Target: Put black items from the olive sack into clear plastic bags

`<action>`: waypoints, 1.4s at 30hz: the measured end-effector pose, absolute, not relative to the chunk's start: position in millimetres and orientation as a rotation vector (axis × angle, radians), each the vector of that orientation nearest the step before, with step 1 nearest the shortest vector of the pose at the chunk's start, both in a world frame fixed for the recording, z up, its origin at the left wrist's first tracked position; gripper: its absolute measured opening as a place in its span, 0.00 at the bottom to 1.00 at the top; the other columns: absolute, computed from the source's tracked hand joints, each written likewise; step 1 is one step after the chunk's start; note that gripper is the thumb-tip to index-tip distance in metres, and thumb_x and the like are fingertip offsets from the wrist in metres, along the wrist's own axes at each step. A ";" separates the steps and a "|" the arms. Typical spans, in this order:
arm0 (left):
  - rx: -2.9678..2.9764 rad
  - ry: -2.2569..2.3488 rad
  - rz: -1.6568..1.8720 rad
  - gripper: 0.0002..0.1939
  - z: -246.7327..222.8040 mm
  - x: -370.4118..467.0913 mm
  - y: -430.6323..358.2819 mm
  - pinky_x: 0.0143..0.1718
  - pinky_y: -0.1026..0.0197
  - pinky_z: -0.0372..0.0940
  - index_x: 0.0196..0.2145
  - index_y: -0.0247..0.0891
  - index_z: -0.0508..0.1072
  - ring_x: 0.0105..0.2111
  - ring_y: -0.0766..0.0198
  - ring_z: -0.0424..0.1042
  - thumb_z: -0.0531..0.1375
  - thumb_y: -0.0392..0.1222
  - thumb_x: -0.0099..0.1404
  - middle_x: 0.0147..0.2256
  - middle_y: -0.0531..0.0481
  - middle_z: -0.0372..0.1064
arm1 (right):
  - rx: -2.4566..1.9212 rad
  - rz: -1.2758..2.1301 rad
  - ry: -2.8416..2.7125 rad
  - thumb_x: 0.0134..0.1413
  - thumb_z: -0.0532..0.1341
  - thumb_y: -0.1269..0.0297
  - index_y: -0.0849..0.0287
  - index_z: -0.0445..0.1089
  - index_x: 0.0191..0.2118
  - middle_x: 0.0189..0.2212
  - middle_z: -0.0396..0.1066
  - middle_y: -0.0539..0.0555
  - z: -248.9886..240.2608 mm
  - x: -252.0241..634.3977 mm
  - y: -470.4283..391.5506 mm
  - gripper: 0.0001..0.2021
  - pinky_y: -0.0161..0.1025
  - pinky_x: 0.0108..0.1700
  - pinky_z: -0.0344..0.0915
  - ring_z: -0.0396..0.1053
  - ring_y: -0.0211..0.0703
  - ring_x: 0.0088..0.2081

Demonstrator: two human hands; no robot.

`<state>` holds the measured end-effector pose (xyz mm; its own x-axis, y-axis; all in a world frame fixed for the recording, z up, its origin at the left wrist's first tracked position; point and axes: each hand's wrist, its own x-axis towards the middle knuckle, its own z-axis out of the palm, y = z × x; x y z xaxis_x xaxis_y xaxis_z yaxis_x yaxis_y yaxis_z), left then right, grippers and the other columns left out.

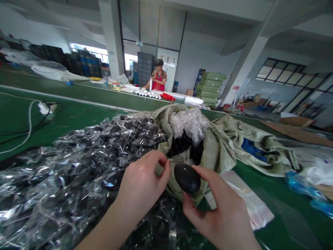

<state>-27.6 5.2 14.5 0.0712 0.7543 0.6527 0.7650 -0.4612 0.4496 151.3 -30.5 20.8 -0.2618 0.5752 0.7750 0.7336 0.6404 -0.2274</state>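
- Object, egg-shaped, glossy and black (187, 178), was held in the air between the two hands, in front of an open olive-green fabric sack (214, 149).
- By the right hand (221, 205) the object was gripped, the forefinger being set at its upper right edge and the thumb at its underside.
- By the left hand (144, 177) a small clear plastic bag (179, 158) was pinched between closed thumb and forefinger. Whether the object was touched by the bag could not be determined.
- Dark pieces (179, 147) were seen inside the sack, partly covered by crumpled translucent plastic (191, 121).
- To the left, a broad heap of black pieces wrapped in shiny clear film (104, 146) was spread on the green work table (78, 111).
- To the right of the sack, a flat packet of clear plastic sheets (247, 198) was found near the right hand; crumpled blue plastic (304, 189) was noted farther right.
- Across the table, a co-worker in a red apron (158, 81) was observed beside white and red items, well apart from both hands.
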 end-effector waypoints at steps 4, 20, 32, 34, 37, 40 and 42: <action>-2.323 -1.657 -1.399 0.08 15.8 -28.1 3.1 0.24 0.66 0.56 0.27 0.39 0.70 0.20 0.70 0.64 0.57 0.40 0.63 0.22 0.56 0.67 | -1.065 -0.107 -1.858 0.47 0.63 0.68 0.56 0.66 0.47 0.38 0.76 0.55 22.5 153.1 -30.7 0.18 0.40 0.39 0.75 0.76 0.46 0.37; -2.196 -1.642 -1.220 0.05 3.5 -22.4 8.4 0.26 0.65 0.58 0.30 0.39 0.69 0.23 0.67 0.69 0.56 0.38 0.63 0.25 0.55 0.69 | -0.958 0.663 -1.382 0.47 0.64 0.70 0.52 0.56 0.36 0.33 0.70 0.47 9.3 143.5 -15.4 0.15 0.35 0.32 0.67 0.69 0.38 0.30; -2.186 -1.511 -1.190 0.06 -0.7 -12.9 3.4 0.25 0.66 0.60 0.29 0.39 0.66 0.23 0.68 0.69 0.54 0.36 0.64 0.25 0.54 0.69 | -1.207 0.086 -1.631 0.51 0.60 0.71 0.56 0.68 0.25 0.24 0.69 0.49 4.2 138.0 -13.4 0.06 0.36 0.33 0.64 0.68 0.40 0.28; -2.182 -1.481 -1.230 0.06 0.3 -12.6 2.0 0.24 0.66 0.59 0.28 0.39 0.66 0.22 0.68 0.68 0.54 0.35 0.64 0.25 0.54 0.68 | -1.206 0.006 -1.632 0.50 0.60 0.71 0.56 0.67 0.25 0.23 0.68 0.49 6.6 136.6 -17.2 0.06 0.36 0.31 0.64 0.68 0.40 0.27; -2.193 -1.431 -1.284 0.07 2.3 -12.4 -1.9 0.23 0.66 0.59 0.28 0.39 0.66 0.21 0.69 0.68 0.54 0.35 0.65 0.25 0.55 0.68 | -1.193 -0.082 -1.641 0.51 0.60 0.70 0.56 0.66 0.25 0.22 0.67 0.49 8.2 136.2 -21.4 0.06 0.35 0.29 0.64 0.68 0.39 0.25; -2.172 -1.426 -1.286 0.07 4.0 -13.7 -7.0 0.22 0.65 0.58 0.28 0.40 0.66 0.20 0.69 0.67 0.54 0.36 0.65 0.24 0.56 0.67 | -1.203 -0.148 -1.654 0.52 0.60 0.69 0.56 0.66 0.26 0.23 0.68 0.49 7.1 138.0 -24.4 0.06 0.35 0.28 0.64 0.68 0.38 0.25; -2.127 -1.440 -1.276 0.07 5.4 -15.5 -10.1 0.21 0.65 0.57 0.28 0.41 0.65 0.19 0.69 0.66 0.55 0.37 0.65 0.23 0.56 0.66 | -1.224 -0.193 -1.659 0.52 0.60 0.69 0.55 0.66 0.27 0.23 0.68 0.49 6.1 139.6 -26.6 0.05 0.35 0.29 0.64 0.68 0.39 0.26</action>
<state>-15.5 -10.1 5.4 0.1163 0.6108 0.7832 0.8510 -0.4679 0.2386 139.6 -26.6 6.1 0.0374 0.6192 0.7844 0.7826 0.4700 -0.4083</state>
